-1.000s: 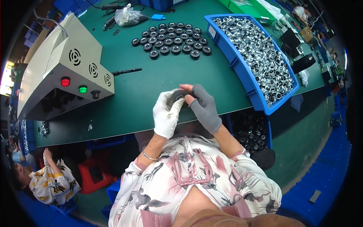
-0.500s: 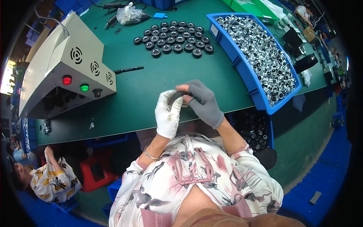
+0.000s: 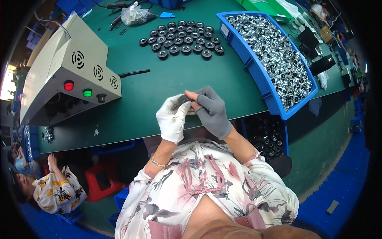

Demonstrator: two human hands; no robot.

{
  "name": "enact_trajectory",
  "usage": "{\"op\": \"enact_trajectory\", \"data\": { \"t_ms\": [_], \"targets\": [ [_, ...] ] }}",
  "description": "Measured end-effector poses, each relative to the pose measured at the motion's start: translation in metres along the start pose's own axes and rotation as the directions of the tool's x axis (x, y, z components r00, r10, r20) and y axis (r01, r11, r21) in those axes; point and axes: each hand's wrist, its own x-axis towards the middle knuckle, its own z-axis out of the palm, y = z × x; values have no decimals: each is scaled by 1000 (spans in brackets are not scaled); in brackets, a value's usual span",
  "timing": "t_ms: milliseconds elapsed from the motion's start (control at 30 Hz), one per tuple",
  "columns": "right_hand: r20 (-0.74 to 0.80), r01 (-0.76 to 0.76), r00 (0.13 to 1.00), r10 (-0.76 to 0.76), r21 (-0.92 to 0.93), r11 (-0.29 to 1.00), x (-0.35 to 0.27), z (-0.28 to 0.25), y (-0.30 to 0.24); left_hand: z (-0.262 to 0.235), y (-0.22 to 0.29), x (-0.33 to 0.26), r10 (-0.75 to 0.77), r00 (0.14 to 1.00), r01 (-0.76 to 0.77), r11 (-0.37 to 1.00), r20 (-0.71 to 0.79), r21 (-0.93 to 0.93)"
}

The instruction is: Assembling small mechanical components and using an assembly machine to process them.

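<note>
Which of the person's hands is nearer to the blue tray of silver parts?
Right. The grey-gloved right hand sits just left of the blue tray; the white-gloved left hand lies beyond it, farther left.

The left hand (image 3: pixel 172 118) in a white glove and the right hand (image 3: pixel 212 112) in a grey glove are covering most of a small dark part (image 3: pixel 185 98), so its shape is staying unclear; the silver pieces in the blue bin (image 3: pixel 254 65) are showing too small to tell apart; the beige machine (image 3: pixel 59 75) is hiding its opening in shadow; a second bin of dark parts (image 3: pixel 267 133) is lying half under the green table (image 3: pixel 159 91); a seated person (image 3: pixel 55 191) at lower left is being cut by the dark rim.
</note>
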Motion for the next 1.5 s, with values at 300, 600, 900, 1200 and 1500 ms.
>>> {"op": "enact_trajectory", "data": {
  "t_ms": [300, 600, 900, 1200, 1500],
  "targets": [
    [147, -501, 862, 486, 401, 767, 11, -14, 5, -3, 2, 5, -219, 963, 258, 915, 156, -310],
    [122, -130, 984, 127, 16, 991, 8, -19, -5, -7, -5, 3, -232, 951, 301, 844, 202, -445],
    [150, -257, 962, 230, 201, 945, 9, -21, -1, 0, -1, 2, -320, 924, 381, 810, 209, -446],
    [341, -549, 829, 443, 645, 531, 0, -23, 7, 6, 6, -3, -388, 864, 498, 756, 322, -425],
    [309, -439, 866, 394, 847, 301, -3, -24, 6, -3, 61, -13, 261, 825, -128, 950, 501, -284]
  ]
}}
